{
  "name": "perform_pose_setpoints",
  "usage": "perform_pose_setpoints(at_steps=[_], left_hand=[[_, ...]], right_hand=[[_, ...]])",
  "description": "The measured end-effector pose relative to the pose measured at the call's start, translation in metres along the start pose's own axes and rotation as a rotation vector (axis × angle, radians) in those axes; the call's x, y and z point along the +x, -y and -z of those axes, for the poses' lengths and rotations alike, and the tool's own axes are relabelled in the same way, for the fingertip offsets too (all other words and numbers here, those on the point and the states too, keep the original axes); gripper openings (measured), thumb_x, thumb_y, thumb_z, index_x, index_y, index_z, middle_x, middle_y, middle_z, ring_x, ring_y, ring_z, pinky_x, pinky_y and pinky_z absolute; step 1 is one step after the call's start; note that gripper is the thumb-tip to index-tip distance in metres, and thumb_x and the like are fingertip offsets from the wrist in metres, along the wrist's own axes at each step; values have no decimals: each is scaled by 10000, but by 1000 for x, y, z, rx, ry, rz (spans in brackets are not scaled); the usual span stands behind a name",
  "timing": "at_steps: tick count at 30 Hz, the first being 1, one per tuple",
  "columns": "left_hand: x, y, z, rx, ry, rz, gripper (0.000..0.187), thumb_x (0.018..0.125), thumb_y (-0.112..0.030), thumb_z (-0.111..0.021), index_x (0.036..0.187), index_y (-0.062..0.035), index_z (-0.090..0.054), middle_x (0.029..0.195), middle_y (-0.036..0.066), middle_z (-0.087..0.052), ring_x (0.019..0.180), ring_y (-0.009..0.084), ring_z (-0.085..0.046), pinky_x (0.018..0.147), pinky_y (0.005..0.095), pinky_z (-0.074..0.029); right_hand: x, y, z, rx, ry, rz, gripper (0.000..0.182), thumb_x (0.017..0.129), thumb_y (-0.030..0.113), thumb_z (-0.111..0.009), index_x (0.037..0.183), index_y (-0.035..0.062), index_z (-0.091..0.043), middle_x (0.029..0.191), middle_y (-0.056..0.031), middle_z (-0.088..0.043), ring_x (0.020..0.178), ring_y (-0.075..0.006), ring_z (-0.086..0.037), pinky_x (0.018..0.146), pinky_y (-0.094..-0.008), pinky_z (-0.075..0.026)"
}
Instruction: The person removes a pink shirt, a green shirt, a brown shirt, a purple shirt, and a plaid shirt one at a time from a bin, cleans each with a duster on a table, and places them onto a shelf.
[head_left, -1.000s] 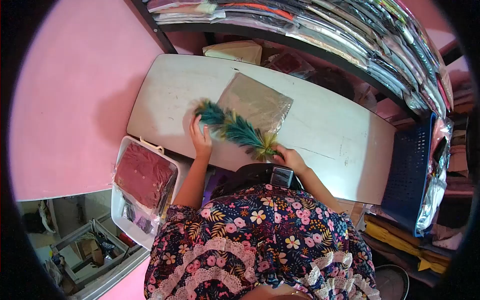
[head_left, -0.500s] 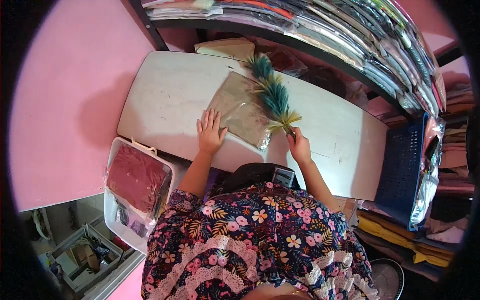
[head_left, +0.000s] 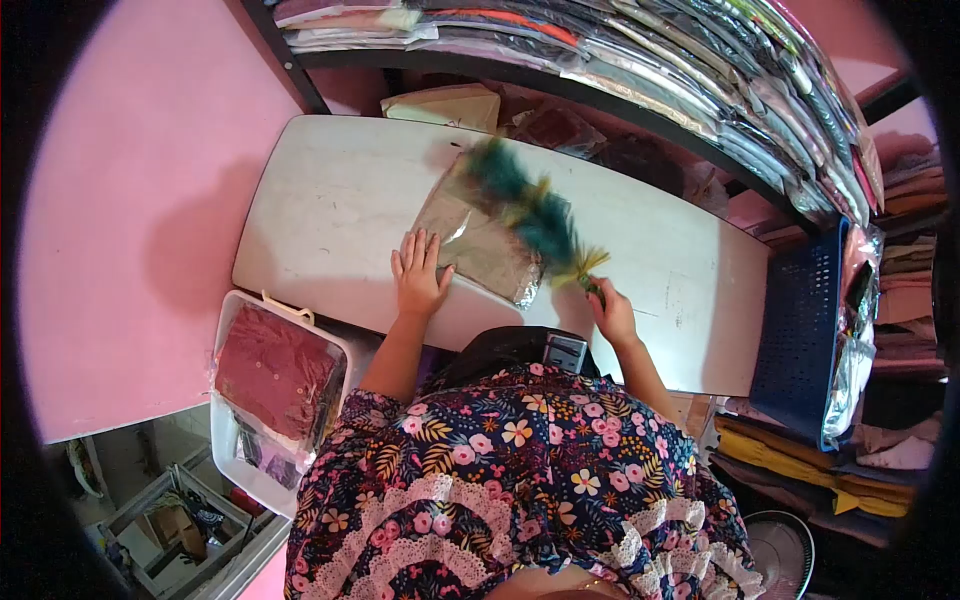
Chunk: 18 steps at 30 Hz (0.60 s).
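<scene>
- Since half a second ago, the teal-and-yellow feather duster (head_left: 525, 205) has swung leftward across the flat, clear-plastic-wrapped grey packet (head_left: 480, 240), blurred mid-sweep.
- That packet lies at the middle of the long white table (head_left: 330, 190); dusting looks under way, not finished.
- Left hand (head_left: 420, 272) presses the packet's near edge, fingers spread.
- Right hand (head_left: 610, 312), right of the packet, is clenched on the duster's handle.

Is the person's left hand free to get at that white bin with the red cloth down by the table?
Probably yes. The left hand lies flat on the plastic-wrapped packet and holds nothing. The white bin sits just below the table's near edge on that same side, its top open and nothing between them.
</scene>
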<state>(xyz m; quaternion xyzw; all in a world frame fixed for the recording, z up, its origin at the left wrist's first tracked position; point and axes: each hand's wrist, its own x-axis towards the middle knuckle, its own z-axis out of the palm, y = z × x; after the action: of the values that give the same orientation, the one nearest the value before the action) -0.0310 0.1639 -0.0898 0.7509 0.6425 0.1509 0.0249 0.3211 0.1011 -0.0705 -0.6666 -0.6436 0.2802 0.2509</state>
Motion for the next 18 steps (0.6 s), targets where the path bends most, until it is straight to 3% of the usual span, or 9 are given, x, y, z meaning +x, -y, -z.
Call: perform_pose_setpoints(at_steps=[1, 5, 6, 7, 9, 13, 15, 18], left_hand=[[0, 0, 1, -8, 1, 3, 624, 802, -375, -573, 1354, -141, -399, 1451, 100, -295, 1353, 284, -229, 1062, 545, -159], [-2, -2, 0, 5, 21, 17, 615, 806, -374, -566, 1347, -132, -402, 1451, 100, -294, 1354, 280, -228, 1062, 542, -162], [-3, 0, 0, 7, 22, 11, 615, 806, -374, -566, 1347, -132, -402, 1451, 100, -294, 1354, 280, -228, 1062, 542, -162], [-3, 1, -1, 2, 18, 8, 617, 808, -375, -563, 1350, -130, -397, 1453, 102, -292, 1355, 279, -227, 1063, 542, -160], [-2, 1, -2, -5, 10, -9, 619, 811, -375, -560, 1353, -129, -391, 1454, 103, -289, 1356, 278, -225, 1064, 542, -157], [-2, 5, -4, -11, 24, 2, 608, 819, -376, -549, 1353, -130, -394, 1456, 103, -286, 1358, 283, -220, 1066, 539, -151], [0, 9, -8, -13, 19, -8, 601, 822, -374, -549, 1351, -129, -402, 1457, 101, -286, 1359, 285, -217, 1064, 538, -152], [11, 9, -12, -92, -14, 63, 521, 814, -267, -578, 1300, -123, -456, 1417, 113, -337, 1342, 288, -240, 1055, 530, -171]], right_hand=[[-7, -4, 3, -204, 98, 9, 262, 871, 171, -535, 1115, 82, -497, 871, -212, -636, 788, -402, -612, 649, -464, -488], [-11, -25, -9, -40, -102, -179, 273, 864, 182, -540, 1112, 77, -495, 844, -233, -629, 766, -424, -603, 645, -488, -478], [-10, -24, -13, 11, -165, -181, 253, 860, 145, -534, 1099, 67, -506, 828, -220, -622, 767, -393, -619, 635, -436, -484], [-12, -24, -16, 16, -173, -184, 253, 860, 145, -534, 1099, 67, -506, 828, -220, -622, 767, -393, -619, 635, -436, -484], [-18, -23, -19, 73, -135, -6, 254, 856, 138, -540, 1098, 67, -507, 834, -221, -623, 765, -402, -614, 641, -449, -483], [-27, -30, -13, -155, -26, -106, 289, 857, 211, -534, 1133, 139, -490, 894, -219, -625, 783, -418, -600, 666, -503, -474], [-26, -47, -5, -172, -142, -244, 265, 873, 225, -515, 1114, 118, -482, 772, -242, -616, 714, -431, -595, 608, -515, -459], [-33, -81, 5, -193, -367, -429, 256, 887, 228, -495, 1106, 96, -477, 756, -247, -615, 692, -440, -591, 588, -508, -453]])
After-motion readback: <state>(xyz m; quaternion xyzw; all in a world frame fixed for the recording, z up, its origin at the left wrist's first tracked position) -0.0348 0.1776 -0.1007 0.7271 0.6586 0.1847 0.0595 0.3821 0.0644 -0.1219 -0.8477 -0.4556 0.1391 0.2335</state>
